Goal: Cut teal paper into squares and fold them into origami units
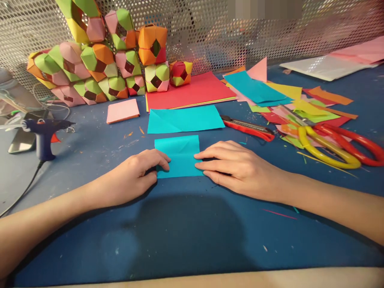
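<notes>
A small cyan paper square point(181, 156) lies on the blue tabletop, with a crease running across its middle. My left hand point(141, 170) rests at its left edge, fingertips on top of the sheet and the thumb apart at the lower corner. On the opposite side, my right hand point(240, 166) lies with its fingers stretched out and slightly spread, tips touching the right edge. Neither hand is wrapped round anything. Just behind the square is a longer cyan paper strip point(186, 119).
Modular paper balls point(99, 60) are stacked against a perforated metal screen. A glue gun point(45, 132) stands at left, near a pink paper stack point(123, 111). Red sheets point(192, 92) lie behind. A box cutter point(249, 127), scissors point(333, 146) and paper scraps point(318, 114) are at right.
</notes>
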`<state>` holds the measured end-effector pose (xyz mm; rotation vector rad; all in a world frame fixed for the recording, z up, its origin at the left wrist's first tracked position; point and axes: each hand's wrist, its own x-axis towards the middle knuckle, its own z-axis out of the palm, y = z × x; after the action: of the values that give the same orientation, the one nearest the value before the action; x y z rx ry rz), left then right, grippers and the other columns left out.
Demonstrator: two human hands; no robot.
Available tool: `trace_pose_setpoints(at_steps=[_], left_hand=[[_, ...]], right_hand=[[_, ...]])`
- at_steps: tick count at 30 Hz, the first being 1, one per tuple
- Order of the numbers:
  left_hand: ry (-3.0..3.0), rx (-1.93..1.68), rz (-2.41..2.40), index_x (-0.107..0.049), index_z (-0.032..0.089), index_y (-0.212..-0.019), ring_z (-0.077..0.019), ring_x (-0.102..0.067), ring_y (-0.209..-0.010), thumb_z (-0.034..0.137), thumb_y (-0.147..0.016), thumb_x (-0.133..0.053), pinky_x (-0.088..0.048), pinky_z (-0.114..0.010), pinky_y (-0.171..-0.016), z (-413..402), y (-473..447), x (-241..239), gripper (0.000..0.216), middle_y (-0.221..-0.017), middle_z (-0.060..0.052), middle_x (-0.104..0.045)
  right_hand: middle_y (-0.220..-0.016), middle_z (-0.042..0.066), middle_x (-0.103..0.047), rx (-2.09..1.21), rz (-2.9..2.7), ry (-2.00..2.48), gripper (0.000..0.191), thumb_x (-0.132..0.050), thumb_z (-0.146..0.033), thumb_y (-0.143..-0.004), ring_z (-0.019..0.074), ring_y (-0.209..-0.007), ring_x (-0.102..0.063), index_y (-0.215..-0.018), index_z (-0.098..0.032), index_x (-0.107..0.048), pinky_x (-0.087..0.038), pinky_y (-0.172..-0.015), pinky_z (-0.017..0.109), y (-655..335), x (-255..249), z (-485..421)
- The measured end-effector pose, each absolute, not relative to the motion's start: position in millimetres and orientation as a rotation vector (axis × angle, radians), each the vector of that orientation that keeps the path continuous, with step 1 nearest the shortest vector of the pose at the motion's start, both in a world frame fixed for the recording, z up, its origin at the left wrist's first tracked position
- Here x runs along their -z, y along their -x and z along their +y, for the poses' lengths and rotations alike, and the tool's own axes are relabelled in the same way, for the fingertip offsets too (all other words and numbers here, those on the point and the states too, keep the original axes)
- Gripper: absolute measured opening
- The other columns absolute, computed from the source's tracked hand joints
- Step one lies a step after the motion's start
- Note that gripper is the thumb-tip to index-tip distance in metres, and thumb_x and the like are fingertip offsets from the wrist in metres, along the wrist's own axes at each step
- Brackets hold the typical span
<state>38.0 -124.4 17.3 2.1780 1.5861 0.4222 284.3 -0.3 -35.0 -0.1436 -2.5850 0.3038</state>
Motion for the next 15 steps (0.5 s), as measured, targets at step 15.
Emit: trace_pose_setpoints(at_steps=[15], left_hand=[[-2.675, -0.387, 1.579, -0.067, 0.02, -0.107, -0.0216, -0.057, -0.098, 0.017, -0.096, -0.041, -0.045, -0.04, -0.086, -122.7, -43.1, -1.9, 0.028, -0.113, -0.009, -0.062]], right_hand=[[-0.106, 0.009, -0.071, -0.309, -2.546, 0.122, 0.021, -0.053, -0.014, -0.09, 0.0217, -0.096, -0.062, -0.098, -0.016, -0.072, -0.048, -0.085, 0.041, -282.2, 34.4, 5.1]])
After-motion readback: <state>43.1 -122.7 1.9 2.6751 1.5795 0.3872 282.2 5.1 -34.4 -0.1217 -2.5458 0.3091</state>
